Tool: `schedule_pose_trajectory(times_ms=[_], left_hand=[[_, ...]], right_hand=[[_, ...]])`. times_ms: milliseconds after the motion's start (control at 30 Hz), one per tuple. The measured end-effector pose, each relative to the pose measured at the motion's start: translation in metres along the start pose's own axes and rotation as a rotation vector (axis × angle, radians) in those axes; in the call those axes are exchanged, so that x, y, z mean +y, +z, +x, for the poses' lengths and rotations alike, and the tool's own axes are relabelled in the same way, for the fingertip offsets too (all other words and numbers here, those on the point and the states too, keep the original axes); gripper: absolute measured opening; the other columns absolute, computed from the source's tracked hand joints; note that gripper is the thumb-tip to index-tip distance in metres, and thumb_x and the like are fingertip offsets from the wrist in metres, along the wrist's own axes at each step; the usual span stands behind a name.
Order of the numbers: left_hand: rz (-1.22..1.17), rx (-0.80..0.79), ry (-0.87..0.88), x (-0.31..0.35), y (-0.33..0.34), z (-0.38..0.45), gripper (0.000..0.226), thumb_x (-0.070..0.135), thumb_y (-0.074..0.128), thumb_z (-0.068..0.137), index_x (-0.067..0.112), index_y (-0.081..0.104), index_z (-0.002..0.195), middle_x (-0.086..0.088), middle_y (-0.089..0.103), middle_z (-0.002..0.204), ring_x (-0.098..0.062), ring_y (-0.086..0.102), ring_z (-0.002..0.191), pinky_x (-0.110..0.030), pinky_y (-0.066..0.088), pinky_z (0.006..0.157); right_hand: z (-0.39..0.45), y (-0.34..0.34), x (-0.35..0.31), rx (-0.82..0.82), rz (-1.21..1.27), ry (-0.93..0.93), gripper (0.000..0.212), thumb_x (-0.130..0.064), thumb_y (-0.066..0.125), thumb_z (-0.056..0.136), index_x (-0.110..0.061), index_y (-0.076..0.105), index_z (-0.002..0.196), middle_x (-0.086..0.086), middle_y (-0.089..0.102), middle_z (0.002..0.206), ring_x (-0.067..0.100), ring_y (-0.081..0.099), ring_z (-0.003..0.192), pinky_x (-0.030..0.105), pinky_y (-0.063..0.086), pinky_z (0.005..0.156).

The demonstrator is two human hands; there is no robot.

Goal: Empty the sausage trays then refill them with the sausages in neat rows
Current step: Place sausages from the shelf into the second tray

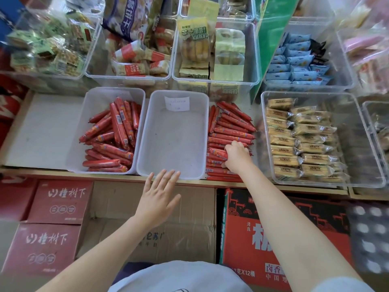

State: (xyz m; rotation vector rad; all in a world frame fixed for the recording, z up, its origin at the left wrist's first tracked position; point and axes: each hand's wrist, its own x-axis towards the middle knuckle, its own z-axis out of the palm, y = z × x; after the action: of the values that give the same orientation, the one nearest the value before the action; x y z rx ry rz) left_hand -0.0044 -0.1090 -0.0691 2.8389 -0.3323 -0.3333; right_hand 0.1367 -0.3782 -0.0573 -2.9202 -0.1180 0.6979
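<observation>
Two white plastic trays stand side by side on the shelf. The left tray point(84, 131) holds a jumbled heap of red sausages point(114, 135). The middle tray point(147, 133) is bare inside, with a paper label at its far end. To its right a loose pile of red sausages point(229, 127) lies on the shelf. My right hand point(236, 155) curls its fingers round a few sausages at the near left of that pile. My left hand point(160, 196) is spread flat, its fingertips at the near rim of the middle tray.
A clear bin of wrapped biscuit packs point(301, 140) sits right of the pile. Several clear bins of snacks point(214, 51) fill the shelf behind. Red cartons point(61, 202) and a brown cardboard box point(147, 228) stand on the floor below the shelf edge.
</observation>
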Motion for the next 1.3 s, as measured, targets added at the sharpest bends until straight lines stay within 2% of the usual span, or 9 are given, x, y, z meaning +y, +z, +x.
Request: schedule_pose_trajectory(times_ms=[300, 500, 600, 700, 833, 967, 1033, 1167, 1300], left_hand=[[-0.011, -0.016, 0.007, -0.001, -0.001, -0.001, 0.065, 0.053, 0.026, 0.098, 0.03, 0.021, 0.158, 0.007, 0.03, 0.161, -0.015, 0.013, 0.153, -0.042, -0.006, 0.122], [-0.012, -0.023, 0.011, -0.002, -0.005, -0.001, 0.066, 0.055, 0.024, 0.097, 0.031, 0.021, 0.158, 0.008, 0.029, 0.162, -0.013, 0.012, 0.152, -0.04, -0.007, 0.122], [-0.016, -0.023, 0.007, -0.001, -0.006, -0.001, 0.065, 0.054, 0.026, 0.098, 0.031, 0.023, 0.158, 0.008, 0.031, 0.161, -0.014, 0.014, 0.152, -0.04, -0.008, 0.122], [-0.004, -0.021, 0.005, -0.001, -0.003, 0.0, 0.064, 0.054, 0.027, 0.098, 0.031, 0.023, 0.158, 0.007, 0.032, 0.16, -0.015, 0.016, 0.152, -0.041, -0.007, 0.122], [0.0, -0.012, 0.013, -0.003, -0.002, 0.0, 0.064, 0.054, 0.03, 0.098, 0.029, 0.025, 0.157, 0.006, 0.036, 0.158, -0.014, 0.017, 0.151, -0.043, -0.002, 0.122], [-0.06, -0.022, 0.051, -0.005, -0.007, -0.002, 0.067, 0.054, 0.03, 0.099, 0.028, 0.018, 0.159, 0.007, 0.02, 0.164, -0.012, 0.002, 0.154, -0.04, -0.005, 0.123], [-0.072, -0.011, 0.056, -0.008, -0.009, -0.005, 0.068, 0.053, 0.031, 0.099, 0.027, 0.015, 0.16, 0.006, 0.009, 0.166, -0.012, -0.007, 0.153, -0.038, -0.007, 0.123], [-0.054, -0.017, 0.005, -0.02, -0.012, -0.011, 0.067, 0.052, 0.031, 0.099, 0.023, 0.022, 0.158, 0.0, 0.017, 0.165, -0.015, -0.003, 0.154, -0.038, -0.005, 0.123], [-0.086, -0.074, -0.002, -0.022, -0.023, -0.008, 0.074, 0.059, 0.01, 0.094, 0.025, 0.015, 0.159, 0.003, 0.014, 0.166, -0.015, -0.002, 0.154, -0.033, -0.014, 0.121]], right_hand=[[-0.002, 0.0, -0.002, 0.004, 0.013, -0.002, 0.047, -0.028, 0.077, 0.082, -0.012, 0.053, 0.119, 0.007, 0.056, 0.122, 0.03, 0.05, 0.118, 0.044, 0.039, 0.102], [0.002, -0.009, -0.003, -0.087, -0.03, -0.038, 0.02, -0.027, 0.065, 0.091, -0.016, 0.052, 0.101, 0.006, 0.06, 0.112, 0.031, 0.056, 0.11, 0.042, 0.042, 0.095], [0.001, -0.013, 0.002, -0.104, 0.055, 0.002, 0.018, -0.03, 0.063, 0.092, -0.017, 0.051, 0.097, 0.004, 0.062, 0.107, 0.031, 0.059, 0.104, 0.038, 0.047, 0.086], [-0.004, -0.024, 0.008, -0.075, 0.268, 0.067, 0.016, -0.03, 0.066, 0.09, -0.017, 0.058, 0.098, 0.002, 0.064, 0.098, 0.028, 0.062, 0.096, 0.039, 0.051, 0.085], [-0.014, -0.058, 0.002, -0.007, 0.818, 0.161, 0.017, -0.026, 0.071, 0.089, -0.014, 0.065, 0.1, 0.001, 0.068, 0.09, 0.021, 0.065, 0.085, 0.036, 0.052, 0.082], [-0.014, -0.085, -0.037, -0.165, 1.344, 0.049, 0.018, -0.012, 0.069, 0.091, -0.006, 0.069, 0.108, 0.011, 0.072, 0.096, 0.028, 0.071, 0.091, 0.044, 0.06, 0.082], [-0.005, -0.09, -0.067, -0.27, 1.302, -0.027, 0.015, -0.01, 0.068, 0.091, -0.005, 0.068, 0.105, 0.013, 0.071, 0.092, 0.027, 0.071, 0.087, 0.042, 0.06, 0.08], [0.028, -0.073, -0.122, -0.49, 1.026, -0.05, 0.017, -0.013, 0.072, 0.088, -0.003, 0.065, 0.098, 0.018, 0.074, 0.09, 0.032, 0.073, 0.086, 0.042, 0.059, 0.08], [0.061, -0.039, -0.153, -0.698, 0.515, -0.038, 0.07, -0.048, 0.085, 0.054, -0.007, 0.064, 0.106, 0.014, 0.073, 0.1, 0.032, 0.073, 0.089, 0.049, 0.056, 0.09]])
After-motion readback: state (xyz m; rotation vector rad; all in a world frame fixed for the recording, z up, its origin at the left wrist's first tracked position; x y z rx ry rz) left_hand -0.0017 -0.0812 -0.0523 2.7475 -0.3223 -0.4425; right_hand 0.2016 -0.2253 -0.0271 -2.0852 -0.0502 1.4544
